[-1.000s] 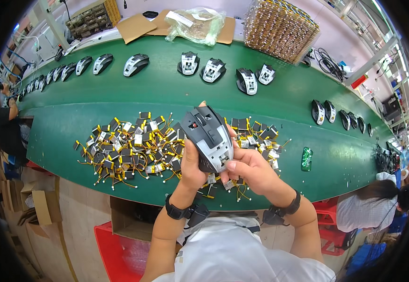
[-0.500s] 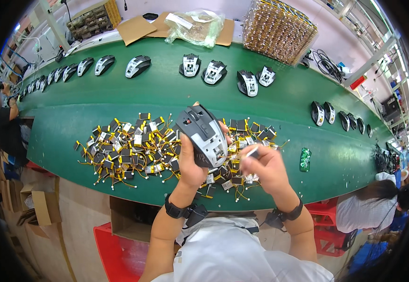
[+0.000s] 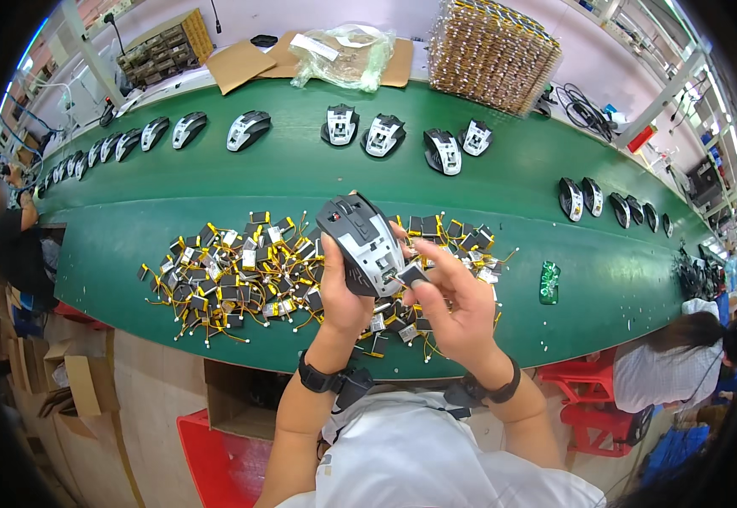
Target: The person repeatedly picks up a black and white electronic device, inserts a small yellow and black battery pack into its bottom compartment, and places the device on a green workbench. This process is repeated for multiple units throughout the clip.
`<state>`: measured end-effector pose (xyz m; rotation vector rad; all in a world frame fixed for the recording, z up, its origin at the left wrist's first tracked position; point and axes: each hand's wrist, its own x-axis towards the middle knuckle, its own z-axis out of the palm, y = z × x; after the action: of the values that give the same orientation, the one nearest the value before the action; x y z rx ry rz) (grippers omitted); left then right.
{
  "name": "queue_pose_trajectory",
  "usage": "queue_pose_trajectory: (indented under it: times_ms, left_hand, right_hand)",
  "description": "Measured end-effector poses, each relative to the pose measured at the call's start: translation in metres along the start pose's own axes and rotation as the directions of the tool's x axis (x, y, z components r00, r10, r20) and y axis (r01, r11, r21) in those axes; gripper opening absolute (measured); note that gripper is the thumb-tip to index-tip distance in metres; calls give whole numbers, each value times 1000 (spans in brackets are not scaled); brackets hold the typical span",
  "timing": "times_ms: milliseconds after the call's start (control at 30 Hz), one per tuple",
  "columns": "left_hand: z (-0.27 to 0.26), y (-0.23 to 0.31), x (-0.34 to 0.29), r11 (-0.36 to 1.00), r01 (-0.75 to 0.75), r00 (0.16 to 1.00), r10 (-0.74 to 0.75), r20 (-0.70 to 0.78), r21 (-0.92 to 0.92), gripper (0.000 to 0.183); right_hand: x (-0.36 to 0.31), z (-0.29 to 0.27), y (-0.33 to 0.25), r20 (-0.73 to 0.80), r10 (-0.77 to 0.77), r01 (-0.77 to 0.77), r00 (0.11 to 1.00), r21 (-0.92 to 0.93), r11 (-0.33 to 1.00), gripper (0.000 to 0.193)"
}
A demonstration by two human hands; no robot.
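Observation:
My left hand (image 3: 345, 296) is wrapped round a black and silver computer mouse (image 3: 363, 241), raised over the green bench and tilted with its top facing me. Cut-outs show in the silver part of its shell. Between thumb and fingers of my right hand (image 3: 460, 306) is a small dark battery (image 3: 412, 276), held against the lower end of the mouse. Whether it sits inside the cut-out I cannot tell. Beneath both hands spreads a heap of small battery packs (image 3: 241, 271) with yellow tape and thin wires ending in white plugs.
Several mice (image 3: 189, 129) stand in a row along the back of the bench (image 3: 300, 182). Behind them are cardboard with a clear plastic bag (image 3: 351, 59) and a wrapped stack of parts (image 3: 494, 57). A green piece (image 3: 549, 283) lies at right. People sit at both ends.
My right hand has moved left, bringing the battery from beside the mouse up to its lower end. The mouse stays in my left hand, nearly in place.

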<state>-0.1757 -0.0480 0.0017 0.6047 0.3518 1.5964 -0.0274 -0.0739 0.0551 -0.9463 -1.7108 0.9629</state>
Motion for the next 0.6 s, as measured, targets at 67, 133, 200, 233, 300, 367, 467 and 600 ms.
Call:
queue_pose_trajectory:
  times_ms: [67,133,200,233,300,367,467,600]
  left_hand:
    - [-3,-1,1,1000,12,1000,-12,5,-25,72]
    - [-5,-2,1,1000,13,1000,-13,8,-25,71]
    - [-5,-3,3,999,3,1000,-3,8,-52,66]
    - [-5,-2,3,998,9,1000,-8,4,-64,66]
    - [-2,-1,3,994,49,998,-53,-37,-98,67]
    - [-5,2,3,989,80,994,-89,-70,-128,67]
    - [-9,2,4,987,92,991,-104,-84,-132,67]
    - [-10,-2,6,994,53,993,-63,-100,-99,67]
  right_hand:
    - [5,1,1,-54,-246,224,968,-269,937,37]
    - [9,1,17,11,-527,467,850,-479,743,38]
    - [10,5,14,45,-541,484,840,-511,710,41]
    - [12,6,12,60,-547,494,835,-518,698,43]
    - [17,5,8,115,-536,506,836,-539,673,47]
    - [18,2,11,196,-533,536,823,-578,615,46]
    - [21,-4,14,280,-548,586,788,-613,530,44]
    - [30,-9,8,386,-563,643,731,-665,380,42]
